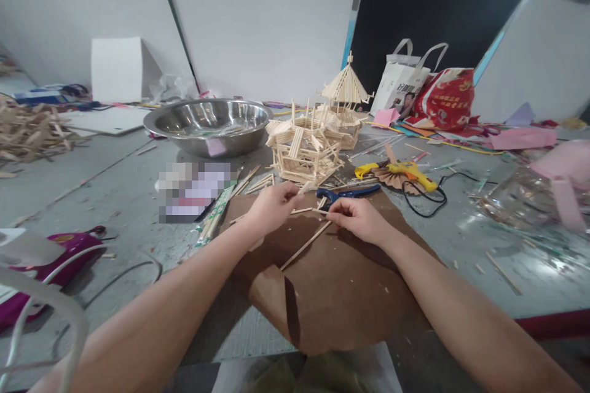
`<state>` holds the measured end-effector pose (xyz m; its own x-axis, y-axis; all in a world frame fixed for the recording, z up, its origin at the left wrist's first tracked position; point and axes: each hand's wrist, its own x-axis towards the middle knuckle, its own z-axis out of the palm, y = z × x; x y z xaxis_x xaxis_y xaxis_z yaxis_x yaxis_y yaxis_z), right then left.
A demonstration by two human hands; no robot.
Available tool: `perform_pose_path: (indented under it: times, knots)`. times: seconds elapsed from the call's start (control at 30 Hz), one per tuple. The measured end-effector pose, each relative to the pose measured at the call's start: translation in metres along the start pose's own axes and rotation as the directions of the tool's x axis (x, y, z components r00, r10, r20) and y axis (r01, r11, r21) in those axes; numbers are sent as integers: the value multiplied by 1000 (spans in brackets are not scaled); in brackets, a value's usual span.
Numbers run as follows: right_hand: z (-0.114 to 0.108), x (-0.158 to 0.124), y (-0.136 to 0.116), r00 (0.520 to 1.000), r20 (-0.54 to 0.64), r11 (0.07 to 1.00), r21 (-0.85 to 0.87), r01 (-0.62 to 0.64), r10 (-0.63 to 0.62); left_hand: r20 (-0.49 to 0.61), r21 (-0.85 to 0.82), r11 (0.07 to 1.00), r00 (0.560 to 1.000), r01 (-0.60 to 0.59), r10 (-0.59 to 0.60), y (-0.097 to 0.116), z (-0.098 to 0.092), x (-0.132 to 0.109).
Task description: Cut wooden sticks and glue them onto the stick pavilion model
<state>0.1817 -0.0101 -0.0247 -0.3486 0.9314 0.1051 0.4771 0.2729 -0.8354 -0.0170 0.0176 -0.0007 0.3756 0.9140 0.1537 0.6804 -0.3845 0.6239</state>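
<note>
My left hand [271,206] is closed in a pinch on a short wooden stick [302,188], just in front of a half-built stick house [305,150]. My right hand [357,218] is closed on a long thin wooden stick [304,247] that slants down to the left over a sheet of brown paper [336,282]. Another short stick [302,210] lies between the two hands. Blue-handled scissors [345,192] rest just beyond my right hand.
A steel bowl [209,126] stands behind left. A finished stick pavilion [345,95], a yellow glue gun [403,172] with a black cord, bags [426,92], coloured paper, a stick pile [27,132] at far left and a purple tool [50,264] surround the work.
</note>
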Motion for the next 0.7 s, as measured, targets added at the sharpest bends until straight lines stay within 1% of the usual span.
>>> perform_pose_path:
  times: [0.07, 0.13, 0.3, 0.37, 0.4, 0.47, 0.53, 0.57, 0.6, 0.63, 0.7]
  knots:
    - [2, 0, -1, 999, 32, 1000, -4, 29, -29, 72, -37, 997, 995, -71, 73, 5, 4, -3]
    - [3, -1, 0, 997, 49, 998, -11, 59, -59, 147, -100, 991, 983, -94, 108, 9, 8, -7]
    - [4, -1, 0, 996, 37, 996, -35, 78, -77, 298, -312, 950, 950, 4, 94, 15, 10, -11]
    - [4, -1, 0, 997, 41, 997, -36, 66, -64, 338, -328, 945, 935, 7, 110, 16, 10, -11]
    - [5, -1, 0, 998, 41, 998, -34, 58, -57, 339, -298, 954, 933, -13, 119, 16, 9, -11]
    - [5, 0, 1, 999, 22, 998, -35, 50, -50, 305, -157, 983, 942, -92, 137, 14, 8, -10]
    - [6, 0, 2, 998, -23, 996, -62, 57, -59, 237, 61, 982, 958, -179, 160, 9, 6, -8]
    - [6, 0, 3, 997, -45, 995, -84, 63, -67, 200, 180, 963, 966, -200, 164, 6, 4, -6]
    - [6, 1, 4, 995, -62, 992, -109, 68, -75, 160, 294, 936, 975, -196, 154, 2, 1, -4]
    - [6, 1, 4, 994, -72, 988, -134, 71, -81, 112, 392, 905, 985, -167, 133, -3, -2, -2]
    - [5, 1, 5, 994, -70, 982, -174, 77, -90, 21, 560, 827, 999, -50, 46, -12, -9, 3]
